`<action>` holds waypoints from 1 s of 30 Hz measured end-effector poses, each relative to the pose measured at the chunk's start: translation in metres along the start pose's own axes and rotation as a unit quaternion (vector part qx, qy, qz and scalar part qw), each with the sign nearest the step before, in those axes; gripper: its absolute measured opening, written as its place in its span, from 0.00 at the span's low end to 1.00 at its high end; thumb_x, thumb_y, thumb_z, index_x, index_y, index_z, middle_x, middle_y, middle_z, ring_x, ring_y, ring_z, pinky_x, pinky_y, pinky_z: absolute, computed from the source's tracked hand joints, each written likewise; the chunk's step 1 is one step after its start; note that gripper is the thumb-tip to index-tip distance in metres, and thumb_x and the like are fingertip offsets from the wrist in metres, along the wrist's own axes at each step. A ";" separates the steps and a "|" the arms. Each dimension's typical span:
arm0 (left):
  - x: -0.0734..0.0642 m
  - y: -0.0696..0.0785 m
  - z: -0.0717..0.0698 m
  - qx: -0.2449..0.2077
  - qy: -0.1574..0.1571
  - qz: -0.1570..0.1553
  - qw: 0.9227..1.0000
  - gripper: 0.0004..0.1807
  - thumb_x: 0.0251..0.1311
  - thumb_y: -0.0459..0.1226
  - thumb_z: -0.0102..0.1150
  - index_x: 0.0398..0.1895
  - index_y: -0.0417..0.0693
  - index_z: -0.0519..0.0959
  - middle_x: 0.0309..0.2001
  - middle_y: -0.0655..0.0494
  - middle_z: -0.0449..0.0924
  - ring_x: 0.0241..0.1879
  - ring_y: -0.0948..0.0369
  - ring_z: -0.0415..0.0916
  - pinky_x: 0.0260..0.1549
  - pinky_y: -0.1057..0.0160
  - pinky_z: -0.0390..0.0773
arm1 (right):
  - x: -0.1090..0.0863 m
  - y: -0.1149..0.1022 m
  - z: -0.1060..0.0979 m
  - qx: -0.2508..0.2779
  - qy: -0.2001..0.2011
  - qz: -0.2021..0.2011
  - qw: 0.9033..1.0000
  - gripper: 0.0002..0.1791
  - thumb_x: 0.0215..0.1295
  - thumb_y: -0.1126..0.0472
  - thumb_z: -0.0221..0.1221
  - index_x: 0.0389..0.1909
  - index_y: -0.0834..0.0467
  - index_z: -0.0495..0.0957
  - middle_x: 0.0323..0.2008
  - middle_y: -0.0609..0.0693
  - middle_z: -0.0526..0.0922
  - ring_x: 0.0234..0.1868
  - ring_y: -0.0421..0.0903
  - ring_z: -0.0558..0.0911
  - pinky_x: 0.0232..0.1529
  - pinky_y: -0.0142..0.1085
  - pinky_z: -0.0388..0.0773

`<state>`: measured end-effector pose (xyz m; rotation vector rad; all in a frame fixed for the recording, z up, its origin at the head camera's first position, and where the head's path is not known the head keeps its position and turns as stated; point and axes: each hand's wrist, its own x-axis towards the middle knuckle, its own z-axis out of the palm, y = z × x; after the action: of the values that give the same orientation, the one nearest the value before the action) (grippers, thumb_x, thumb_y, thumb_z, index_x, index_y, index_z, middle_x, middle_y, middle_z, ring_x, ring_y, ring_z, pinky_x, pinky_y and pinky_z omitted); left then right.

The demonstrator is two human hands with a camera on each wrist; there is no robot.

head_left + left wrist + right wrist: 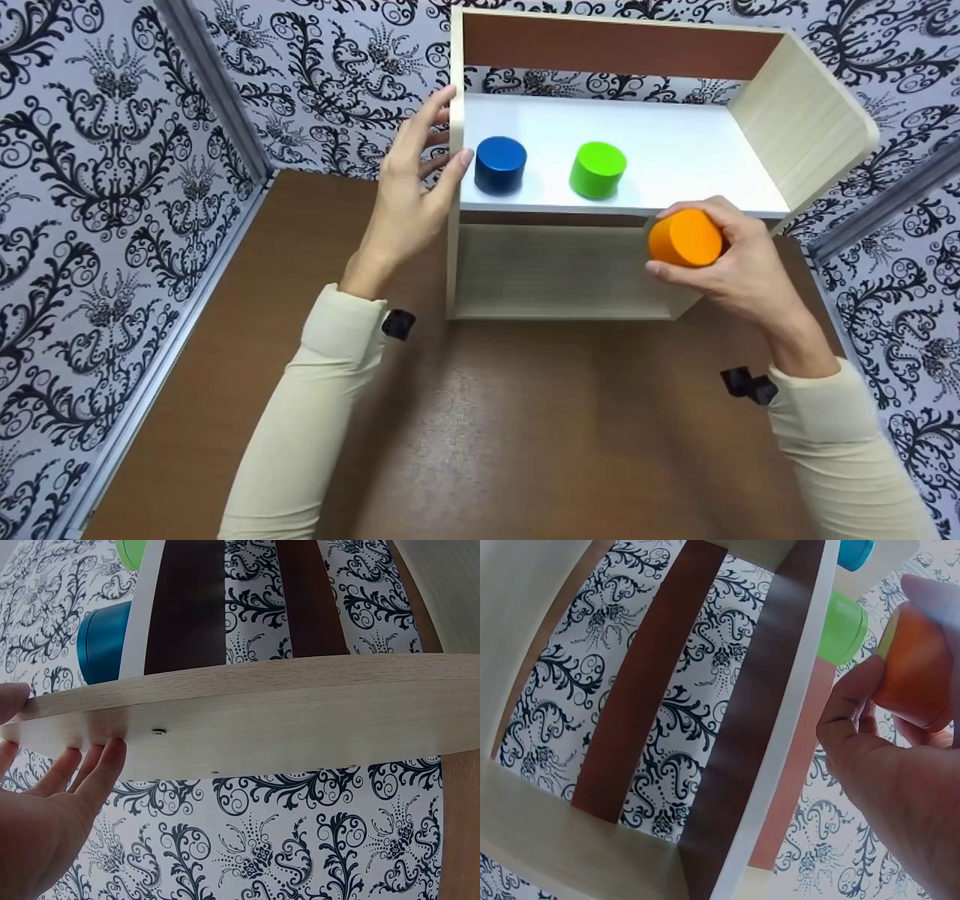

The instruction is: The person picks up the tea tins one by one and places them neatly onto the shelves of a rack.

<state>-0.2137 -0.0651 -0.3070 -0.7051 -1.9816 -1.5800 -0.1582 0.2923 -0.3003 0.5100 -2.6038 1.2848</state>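
Observation:
My right hand [750,262] holds an orange cylinder [686,238] between thumb and fingers, in front of the right part of the white shelf board [675,150]. In the right wrist view the orange cylinder [919,671] is seen from the side in the hand's grasp. At the left, my left hand [412,180] grips the side panel [456,247] of a small wooden shelf, the thumb at its front edge and the fingers against its outer face [300,727]. Just inside that panel a blue cylinder [500,165] stands on the board. A green cylinder [598,171] stands to its right.
Below the white board lies a pale lower compartment [555,270]. The shelf's right side panel [810,127] rises beyond my right hand. The unit stands on a brown table [480,420], with patterned walls [112,187] behind and at both sides.

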 end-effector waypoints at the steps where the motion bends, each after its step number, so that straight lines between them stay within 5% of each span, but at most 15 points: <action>1: 0.000 0.000 0.000 -0.001 0.000 -0.001 1.000 0.31 0.70 0.31 0.57 0.75 0.46 0.65 0.60 0.45 0.70 0.57 0.51 0.75 0.56 0.60 0.83 | 0.002 -0.001 -0.001 -0.001 0.002 0.000 1.000 0.27 0.49 0.72 0.76 0.53 0.63 0.81 0.47 0.46 0.78 0.47 0.47 0.72 0.45 0.35 0.68; 30: 0.000 0.002 0.000 -0.004 -0.003 -0.010 1.000 0.31 0.70 0.30 0.57 0.76 0.46 0.64 0.61 0.45 0.69 0.58 0.52 0.75 0.57 0.59 0.82 | 0.057 -0.006 -0.028 -0.017 0.020 0.059 0.998 0.27 0.52 0.66 0.76 0.55 0.58 0.82 0.47 0.42 0.79 0.48 0.45 0.72 0.48 0.33 0.67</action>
<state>-0.2123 -0.0644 -0.3055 -0.6960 -1.9934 -1.6008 -0.2079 0.2987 -0.2614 0.3256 -2.6518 1.2687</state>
